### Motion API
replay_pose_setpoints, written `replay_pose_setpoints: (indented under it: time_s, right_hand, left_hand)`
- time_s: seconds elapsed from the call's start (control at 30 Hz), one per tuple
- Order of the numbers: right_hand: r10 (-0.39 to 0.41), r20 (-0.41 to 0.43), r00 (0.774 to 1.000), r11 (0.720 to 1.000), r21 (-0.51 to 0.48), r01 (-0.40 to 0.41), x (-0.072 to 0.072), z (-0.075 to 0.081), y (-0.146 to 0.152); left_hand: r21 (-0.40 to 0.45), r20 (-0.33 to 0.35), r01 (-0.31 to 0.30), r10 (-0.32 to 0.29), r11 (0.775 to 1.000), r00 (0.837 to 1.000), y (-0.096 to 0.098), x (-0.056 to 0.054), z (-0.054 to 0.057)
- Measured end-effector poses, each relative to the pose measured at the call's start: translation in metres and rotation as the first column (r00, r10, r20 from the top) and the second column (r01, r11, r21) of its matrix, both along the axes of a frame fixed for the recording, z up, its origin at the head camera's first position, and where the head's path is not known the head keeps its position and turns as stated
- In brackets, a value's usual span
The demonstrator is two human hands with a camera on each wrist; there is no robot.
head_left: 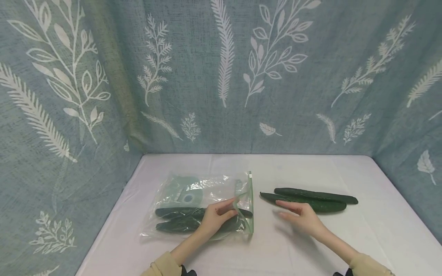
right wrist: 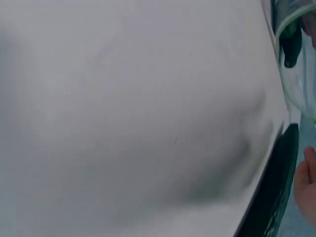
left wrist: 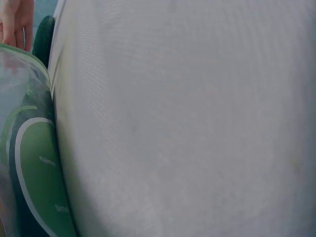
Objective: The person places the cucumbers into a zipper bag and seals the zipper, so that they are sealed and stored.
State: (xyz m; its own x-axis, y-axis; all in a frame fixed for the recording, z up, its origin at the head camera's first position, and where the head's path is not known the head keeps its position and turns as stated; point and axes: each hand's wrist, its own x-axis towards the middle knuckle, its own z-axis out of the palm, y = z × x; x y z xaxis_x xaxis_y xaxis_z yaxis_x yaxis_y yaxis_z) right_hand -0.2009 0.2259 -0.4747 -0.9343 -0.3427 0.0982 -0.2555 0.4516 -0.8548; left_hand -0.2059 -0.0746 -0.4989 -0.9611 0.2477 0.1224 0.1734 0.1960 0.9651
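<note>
A clear zip bag point(head_left: 207, 188) with a green-edged mouth lies flat on the left, its mouth facing right. Inside it are two dark green cucumbers point(head_left: 179, 225), side by side. My left hand point(head_left: 215, 216) reaches over the bag and pinches the upper layer at the mouth between thumb and fingers, lifting it into a gap. Two more cucumbers point(head_left: 324, 206) lie together on the right. Over the near one's left end hovers my right hand point(head_left: 304, 218), fingers extended toward the bag and holding nothing. The right wrist view shows that hand point(right wrist: 307, 187) beside a cucumber point(right wrist: 271, 197).
A white cloth covers the table point(head_left: 269, 253). Behind it and along the sides hangs a blue-green curtain point(head_left: 193, 76) with white leaf prints. Printed on the bag is a green label point(left wrist: 42, 168) with the words name and time.
</note>
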Motion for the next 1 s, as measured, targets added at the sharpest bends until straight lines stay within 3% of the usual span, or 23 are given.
replay_pose_setpoints:
  time_s: [0.57, 1.0]
  right_hand:
    - [-0.147, -0.065, 0.987, 0.974, 0.166, 0.156, -0.002, 0.012, 0.074]
    - [-0.211, -0.146, 0.967, 0.924, 0.293, 0.246, -0.012, 0.002, 0.124]
  left_hand:
    - [-0.015, -0.013, -0.013, 0.013, 1.0, 1.0, 0.0, -0.001, -0.001]
    - [-0.006, -0.028, -0.004, 0.004, 1.0, 1.0, -0.001, 0.0, -0.001]
